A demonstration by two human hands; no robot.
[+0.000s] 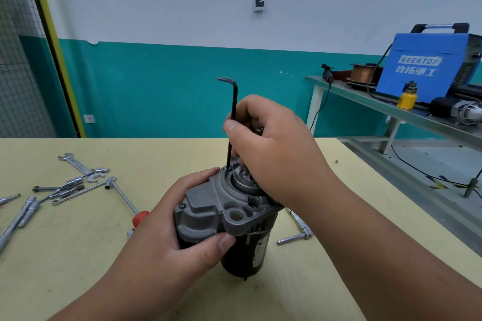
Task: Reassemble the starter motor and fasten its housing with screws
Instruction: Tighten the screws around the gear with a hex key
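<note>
Starter motor upright on tabletop, toward near edge, roughly midway along it, grey housing uppermost. Left hand clasped round housing, thumb across near side, fingers curled behind. Right hand above motor, thumb and fingers pinching long shank of black hex key; key near vertical, short arm on top, tip in a hole at housing's far rim. Loose spanners and sockets near left edge. Red-handled tool just behind left hand. Chrome bar right of motor.
</note>
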